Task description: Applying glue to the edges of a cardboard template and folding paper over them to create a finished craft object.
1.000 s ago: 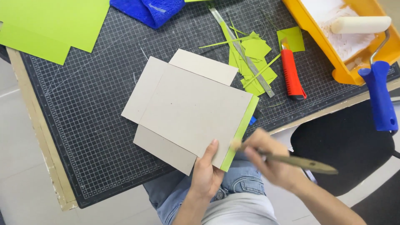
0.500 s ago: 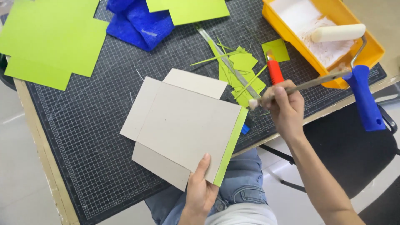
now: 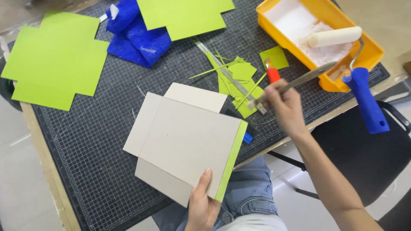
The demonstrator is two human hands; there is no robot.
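Note:
My left hand [image 3: 203, 205] grips the near edge of a grey cardboard piece [image 3: 184, 139], thumb on top. The cardboard is cross-shaped, with a green paper strip [image 3: 232, 160] along its right edge. It lies on the black cutting mat [image 3: 98, 141] and overhangs the table's front. My right hand [image 3: 284, 105] is raised to the right of the cardboard, shut on a long thin tool [image 3: 308, 76]. The far end of the tool points at the yellow tray [image 3: 364, 40]. The tool is blurred, so its kind is unclear.
A white roller [image 3: 334, 36] with a blue handle [image 3: 366, 100] rests on the tray of white paste. A metal ruler [image 3: 222, 70], a red-handled cutter [image 3: 272, 73] and green scraps [image 3: 239, 72] lie behind the cardboard. Green sheets [image 3: 55, 64], a blue cloth [image 3: 137, 36] and a black chair [image 3: 364, 158] surround them.
My right hand has lifted the tool from the cardboard's near right corner and carried it up and right toward the yellow tray. My left hand keeps its hold on the cardboard.

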